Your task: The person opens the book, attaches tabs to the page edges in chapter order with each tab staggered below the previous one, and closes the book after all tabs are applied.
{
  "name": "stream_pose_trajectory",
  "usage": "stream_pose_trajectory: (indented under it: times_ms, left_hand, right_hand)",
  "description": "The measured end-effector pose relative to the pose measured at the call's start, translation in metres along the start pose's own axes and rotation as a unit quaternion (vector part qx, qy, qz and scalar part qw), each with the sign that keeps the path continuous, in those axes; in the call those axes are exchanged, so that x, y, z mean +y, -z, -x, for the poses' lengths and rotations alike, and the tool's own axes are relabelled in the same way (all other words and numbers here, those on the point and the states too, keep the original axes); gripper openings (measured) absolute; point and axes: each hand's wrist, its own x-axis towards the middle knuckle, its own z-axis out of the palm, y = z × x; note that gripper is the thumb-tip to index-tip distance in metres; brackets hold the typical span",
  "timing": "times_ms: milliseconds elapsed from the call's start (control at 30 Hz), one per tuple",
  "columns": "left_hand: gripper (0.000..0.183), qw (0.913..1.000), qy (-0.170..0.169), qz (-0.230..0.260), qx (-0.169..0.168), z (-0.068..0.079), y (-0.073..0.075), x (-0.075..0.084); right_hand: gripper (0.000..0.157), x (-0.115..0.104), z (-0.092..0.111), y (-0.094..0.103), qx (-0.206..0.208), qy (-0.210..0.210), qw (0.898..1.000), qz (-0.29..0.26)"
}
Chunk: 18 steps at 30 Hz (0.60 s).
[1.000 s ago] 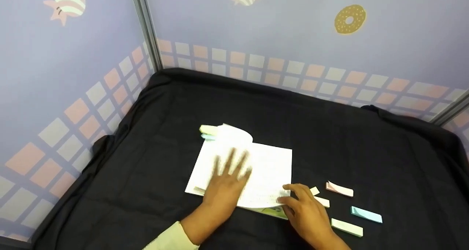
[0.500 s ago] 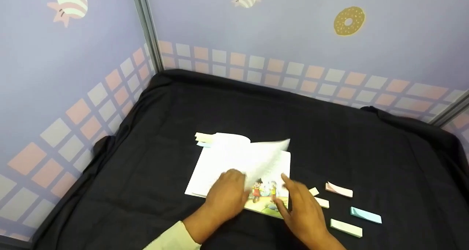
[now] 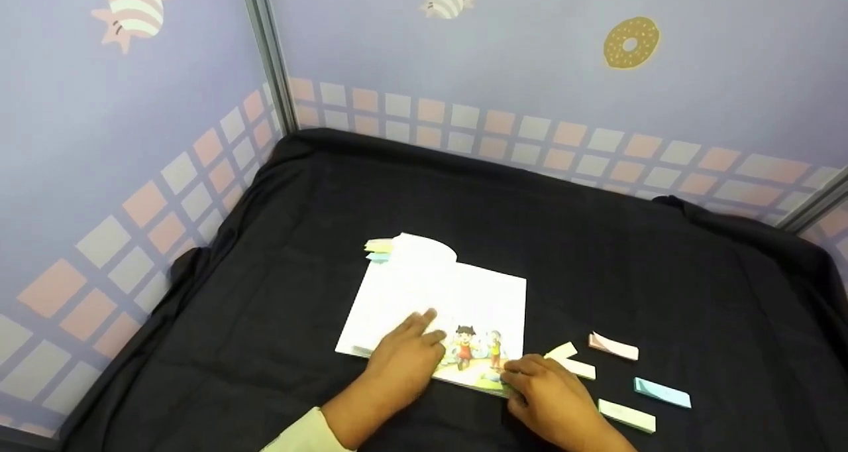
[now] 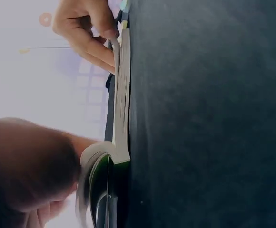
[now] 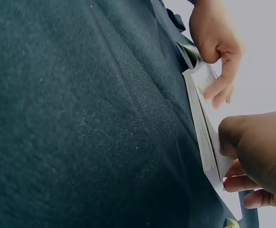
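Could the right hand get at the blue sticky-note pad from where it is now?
Probably yes: the blue pad lies to the right of the right hand, with nothing tall between them, only low pale pads near the path. The hand would first have to leave the open book.

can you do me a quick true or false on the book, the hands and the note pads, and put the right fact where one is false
1. The book lies open on the black cloth. True.
2. Everything loose lies to the left of the book. False: the pink pad, blue pad and green pad lie to its right.
3. The left hand rests on the book, and the right hand touches its near right corner. True.
4. The open book shows no pictures. False: cartoon figures are printed on it.
5. Coloured tabs stick out at the book's far left. True.
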Motion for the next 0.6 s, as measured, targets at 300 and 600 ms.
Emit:
stream_pose_trajectory:
  times_ms: [300,600]
  left_hand:
    - [0.06,0.9957,0.042,0.065,-0.05,-0.0035,-0.0034,0.0091]
    - [0.036,0.9948,0.065,0.064,0.046,-0.0068,-0.0061,0.0085]
  right_hand:
    - [0.01,-0.0007,-0.0051,0.0034,0.119,0.016,0.993,-0.003]
    - [0.06,-0.003,-0.0077,0.0057,0.2,-0.009,0.979,0.027]
